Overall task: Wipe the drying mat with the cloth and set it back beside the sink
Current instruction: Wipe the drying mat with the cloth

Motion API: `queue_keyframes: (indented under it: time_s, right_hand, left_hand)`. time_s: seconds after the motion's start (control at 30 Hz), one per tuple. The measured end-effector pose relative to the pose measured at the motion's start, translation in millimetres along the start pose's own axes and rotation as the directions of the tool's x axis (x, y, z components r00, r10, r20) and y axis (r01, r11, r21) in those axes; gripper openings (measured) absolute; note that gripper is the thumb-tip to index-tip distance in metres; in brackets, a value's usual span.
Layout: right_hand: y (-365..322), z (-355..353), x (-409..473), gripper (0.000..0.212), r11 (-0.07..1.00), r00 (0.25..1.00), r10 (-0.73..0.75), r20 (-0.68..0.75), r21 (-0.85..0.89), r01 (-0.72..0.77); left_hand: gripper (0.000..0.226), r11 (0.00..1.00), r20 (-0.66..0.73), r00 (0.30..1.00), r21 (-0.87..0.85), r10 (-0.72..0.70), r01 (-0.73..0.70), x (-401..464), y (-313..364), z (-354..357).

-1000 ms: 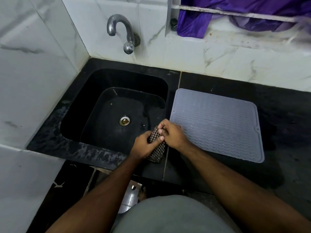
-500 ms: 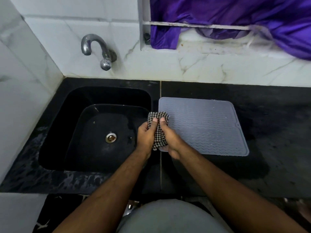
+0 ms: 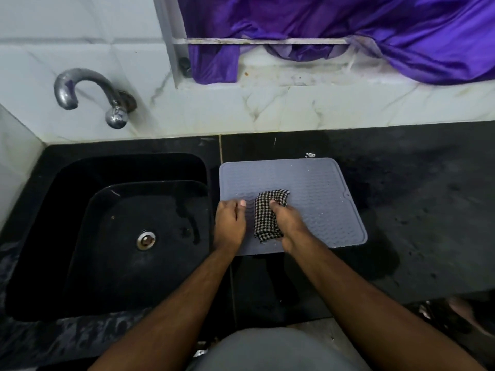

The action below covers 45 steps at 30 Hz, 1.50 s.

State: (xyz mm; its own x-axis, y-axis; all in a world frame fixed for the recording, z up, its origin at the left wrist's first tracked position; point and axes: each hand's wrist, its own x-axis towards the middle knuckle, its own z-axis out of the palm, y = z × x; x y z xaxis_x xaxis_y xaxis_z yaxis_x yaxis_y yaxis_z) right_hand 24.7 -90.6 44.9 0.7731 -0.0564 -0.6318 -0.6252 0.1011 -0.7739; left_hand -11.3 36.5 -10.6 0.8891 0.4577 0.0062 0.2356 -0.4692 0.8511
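Centre of the frame: drying mat (image 3: 316, 188) lies flat on the black counter (image 3: 428, 210), its left edge just beside the sink (image 3: 128, 226). Checked cloth (image 3: 267, 218) sits bunched on the mat's near-left part. My right hand (image 3: 290, 223) grips it, fingers curled round, pressing down. My left hand (image 3: 229, 223) rests on the mat's left edge, fingers loosely bent, holding nothing. Wiping step looks just begun. Next, I judge: sweep the cloth toward the far right corner while the left hand pins the mat.
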Motion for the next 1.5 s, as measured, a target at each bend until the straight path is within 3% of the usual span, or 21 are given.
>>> queue_keyframes:
  time_s: [0.17, 0.3, 0.4, 0.47, 0.63, 0.77, 0.83, 0.87, 1.0, 1.13, 1.2, 1.33, 1.43, 1.5]
  right_hand:
    - [-19.7, -10.5, 27.3, 0.011, 0.999, 1.000, 0.001, 0.001, -0.049, -0.001]
    - [-37.2, -21.0, 55.5, 0.026, 0.952, 0.989, -0.145, -0.016, -0.274, 0.135]
    - [-51.7, -35.9, 76.4, 0.031, 0.732, 0.905, -0.424, 0.022, -0.580, 0.357]
    - [-57.3, -47.4, 92.4, 0.032, 0.580, 0.822, -0.563, 0.085, -0.668, 0.466]
    - [-63.4, -64.1, 125.3, 0.037, 0.408, 0.747, -0.649, 0.143, -0.764, 0.500]
    - [-39.1, -57.7, 142.0, 0.047, 0.120, 0.761, -0.549, 0.347, -0.868, 0.482]
    - [-28.5, -50.2, 144.8, 0.051, -0.033, 0.760, -0.515, 0.396, -0.895, 0.444]
    - [-25.6, -47.4, 144.3, 0.051, -0.061, 0.759, -0.518, 0.396, -0.901, 0.429]
    - [-28.9, -41.7, 145.6, 0.054, -0.046, 0.748, -0.534, 0.394, -0.897, 0.440]
    - [-48.5, -11.9, 145.4, 0.052, 0.194, 0.836, -0.477, 0.272, -0.895, 0.402]
    - [-51.3, 19.3, 139.5, 0.052, 0.203, 0.764, -0.537, 0.358, -0.824, 0.529]
    - [-48.4, 84.5, 138.5, 0.058, -0.056, 0.576, -0.494, 0.651, -0.685, 0.727]
    - [-43.0, 107.5, 150.7, 0.064, -0.253, 0.528, -0.358, 0.770, -0.624, 0.739]
    - [-40.3, 111.0, 156.8, 0.067, -0.316, 0.527, -0.313, 0.790, -0.610, 0.727]
  left_hand:
    - [0.023, 0.990, 0.047, 0.998, 0.138, 0.035, -0.041, 19.9, -4.4, 11.1]
    - [0.037, 0.919, 0.117, 0.980, 0.343, 0.162, -0.193, 33.7, -5.8, 17.5]
    - [0.058, 0.851, 0.196, 0.963, 0.458, 0.183, -0.255, 43.7, -8.5, 25.8]
    - [0.068, 0.817, 0.215, 0.961, 0.513, 0.173, -0.262, 45.2, -13.1, 35.5]
    - [0.065, 0.785, 0.207, 0.961, 0.558, 0.184, -0.270, 36.0, -25.1, 46.9]
    - [0.060, 0.803, 0.205, 0.964, 0.538, 0.171, -0.257, 38.1, -23.2, 45.3]
    - [0.061, 0.806, 0.204, 0.967, 0.541, 0.153, -0.241, 40.1, -20.3, 45.9]
    - [0.062, 0.802, 0.209, 0.967, 0.547, 0.147, -0.240, 40.1, -19.2, 45.9]
    - [0.066, 0.800, 0.219, 0.963, 0.544, 0.154, -0.252, 41.6, -21.4, 46.3]
    - [0.071, 0.796, 0.218, 0.960, 0.543, 0.175, -0.269, 39.5, -25.8, 47.2]
    - [0.071, 0.790, 0.217, 0.957, 0.543, 0.195, -0.284, 39.2, -26.8, 47.5]
    - [0.069, 0.800, 0.142, 0.970, 0.549, 0.197, -0.243, 36.2, -30.4, 52.4]
    - [0.071, 0.768, 0.130, 0.975, 0.601, 0.180, -0.221, 32.4, -38.1, 56.7]
    - [0.071, 0.741, 0.173, 0.973, 0.632, 0.151, -0.227, 33.2, -39.6, 57.5]
